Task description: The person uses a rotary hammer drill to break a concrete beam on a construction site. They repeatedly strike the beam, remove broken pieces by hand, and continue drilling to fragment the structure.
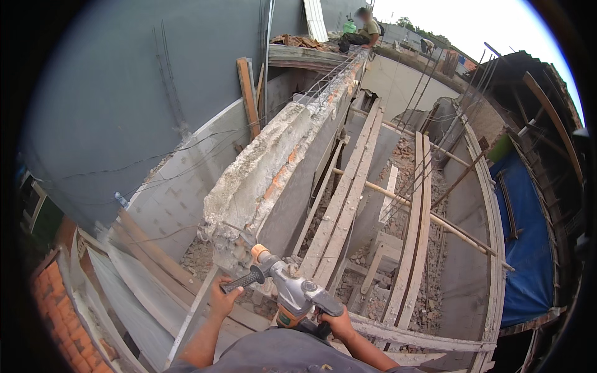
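A rotary demolition hammer (296,289) lies across the front of my body, its chisel bit (240,228) pointing up and left at the broken end of a concrete beam (254,172) on top of a wall. The bit's tip is at or very close to the rough concrete; contact cannot be told. My left hand (225,296) is closed around the black side handle. At the rear of the tool, my right hand (336,322) grips the main handle; its trigger finger is hidden. Orange brick and exposed rebar (322,86) run along the wall top beyond the beam.
Paired wooden planks (345,200) and bamboo poles (401,200) span a deep drop with rubble (426,289) below. A person (366,32) sits at the wall's far end. Loose wires (177,170) hang at left. A blue tarp (527,247) is at right, roof tiles (70,321) lower left.
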